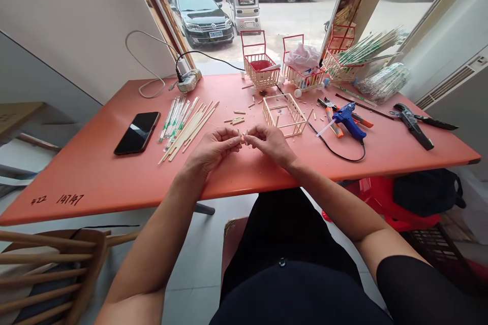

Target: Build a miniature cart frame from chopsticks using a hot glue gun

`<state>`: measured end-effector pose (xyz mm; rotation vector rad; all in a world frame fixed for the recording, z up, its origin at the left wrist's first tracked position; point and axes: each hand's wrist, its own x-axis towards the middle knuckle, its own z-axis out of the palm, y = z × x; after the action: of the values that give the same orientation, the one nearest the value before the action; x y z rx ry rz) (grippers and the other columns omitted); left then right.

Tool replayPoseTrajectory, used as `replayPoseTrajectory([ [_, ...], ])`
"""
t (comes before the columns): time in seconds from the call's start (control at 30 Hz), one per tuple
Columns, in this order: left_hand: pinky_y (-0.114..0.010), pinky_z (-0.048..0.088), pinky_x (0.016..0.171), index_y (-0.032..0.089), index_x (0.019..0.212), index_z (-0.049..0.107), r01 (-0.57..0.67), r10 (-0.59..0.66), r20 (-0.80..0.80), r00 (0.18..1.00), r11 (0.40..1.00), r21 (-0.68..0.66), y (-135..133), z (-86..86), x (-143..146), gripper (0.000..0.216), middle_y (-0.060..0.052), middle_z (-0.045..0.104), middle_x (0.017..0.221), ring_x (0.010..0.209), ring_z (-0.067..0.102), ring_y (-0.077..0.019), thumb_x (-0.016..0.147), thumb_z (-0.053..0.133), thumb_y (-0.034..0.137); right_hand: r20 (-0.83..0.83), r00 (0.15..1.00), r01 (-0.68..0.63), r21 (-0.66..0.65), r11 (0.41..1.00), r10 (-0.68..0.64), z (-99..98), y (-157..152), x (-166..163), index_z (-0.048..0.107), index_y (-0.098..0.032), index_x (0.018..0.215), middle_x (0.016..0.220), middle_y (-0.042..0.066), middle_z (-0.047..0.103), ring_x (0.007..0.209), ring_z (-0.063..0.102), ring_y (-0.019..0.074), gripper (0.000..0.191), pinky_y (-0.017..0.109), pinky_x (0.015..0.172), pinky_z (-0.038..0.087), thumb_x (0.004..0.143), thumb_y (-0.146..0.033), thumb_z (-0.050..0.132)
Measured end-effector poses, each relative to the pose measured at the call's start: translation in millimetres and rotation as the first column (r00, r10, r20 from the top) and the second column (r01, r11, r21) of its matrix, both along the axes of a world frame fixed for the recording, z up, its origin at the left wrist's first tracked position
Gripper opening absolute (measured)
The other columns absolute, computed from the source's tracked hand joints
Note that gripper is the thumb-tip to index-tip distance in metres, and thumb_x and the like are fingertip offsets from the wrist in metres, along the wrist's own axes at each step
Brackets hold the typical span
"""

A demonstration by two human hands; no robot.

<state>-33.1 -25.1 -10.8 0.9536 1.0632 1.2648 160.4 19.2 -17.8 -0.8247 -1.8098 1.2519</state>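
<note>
My left hand (214, 148) and my right hand (269, 143) meet over the orange table (95, 167), fingertips pinched together on a small wooden stick piece (241, 135). Just beyond my right hand stands an open wooden stick basket (285, 114). A pile of chopsticks (185, 122), some in wrappers, lies to the left of my hands. Short cut stick pieces (236, 120) lie scattered behind my hands.
A black phone (138, 132) lies at left. A blue glue gun (347, 120) with cord, orange-handled pliers (331, 118) and black cutters (414, 124) lie at right. Finished small carts (261, 68) and wrapped chopstick bundles (383, 81) stand at the back. A wooden chair (49, 264) is lower left.
</note>
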Motion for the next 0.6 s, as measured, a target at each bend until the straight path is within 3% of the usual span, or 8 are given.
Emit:
replayPoseTrajectory([
  [0.33,-0.025,0.053,0.063,0.017,0.077,0.073,0.049,-0.030,-0.154,0.988,0.992,0.119,-9,7.2,6,0.051,-0.002,0.074,0.070,0.065,0.067,-0.0128,0.057,0.110,0.047,-0.020,0.998,-0.054,-0.034,0.998,0.054,4.7,2,0,0.075,-0.017,0.082,0.077,0.002,0.072,0.074,0.061,0.0142,0.022,0.028,0.071,0.045,0.088,-0.038,0.076],
  [0.6,-0.024,0.052,0.059,0.019,0.079,0.065,0.057,-0.047,-0.105,0.993,0.994,0.097,-7,5.2,6,0.057,0.000,0.072,0.065,0.060,0.067,-0.0136,0.056,0.110,0.046,0.000,0.987,-0.161,-0.093,0.983,0.162,19.4,-1,3,0.070,-0.017,0.079,0.074,-0.001,0.065,0.068,0.053,0.0113,0.030,0.026,0.064,0.041,0.087,-0.047,0.073],
])
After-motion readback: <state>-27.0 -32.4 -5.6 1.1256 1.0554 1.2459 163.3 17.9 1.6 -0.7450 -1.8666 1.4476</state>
